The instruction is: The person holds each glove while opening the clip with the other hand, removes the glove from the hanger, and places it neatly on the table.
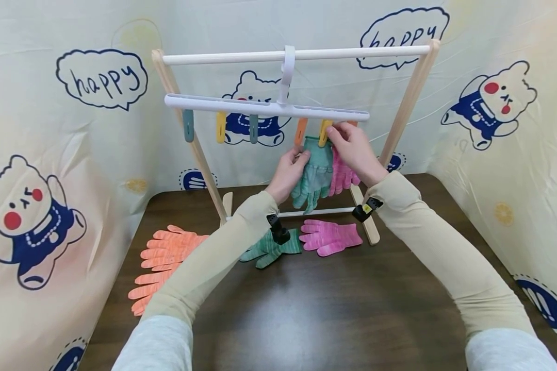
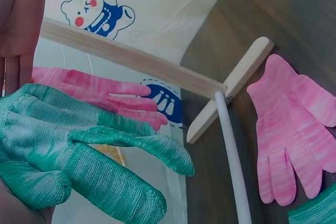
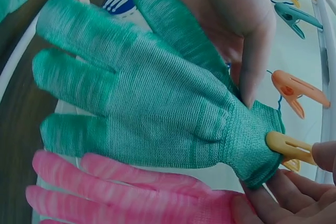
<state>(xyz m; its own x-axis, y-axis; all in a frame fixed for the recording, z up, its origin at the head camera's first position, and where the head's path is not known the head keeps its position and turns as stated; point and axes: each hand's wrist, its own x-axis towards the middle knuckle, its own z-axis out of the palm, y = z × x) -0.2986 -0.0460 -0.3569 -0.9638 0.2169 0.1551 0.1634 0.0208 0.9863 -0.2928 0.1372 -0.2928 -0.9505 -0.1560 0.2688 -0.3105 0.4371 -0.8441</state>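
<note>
A green knit glove [image 1: 319,172] hangs fingers down below the white hanger [image 1: 264,108]. My left hand [image 1: 288,172] pinches it near the cuff, thumb against the knit in the right wrist view. At that cuff, my right hand [image 1: 356,152] grips a yellow clip [image 3: 289,146], thumb on its handle and fingers behind the cuff. The clip's jaws overlap the cuff edge. Just right of the green glove hangs a pink glove [image 1: 341,172], its top partly behind my right hand. An orange clip [image 1: 300,132] dangles from the hanger just left of the yellow one.
A wooden rack [image 1: 408,105] with a white top bar [image 1: 223,57] carries the hanger. Teal clips [image 1: 188,125] and another yellow clip [image 1: 220,127] hang at its left. On the table [image 1: 306,319] lie orange gloves [image 1: 171,250], a green glove [image 1: 271,249] and a pink glove [image 1: 329,237].
</note>
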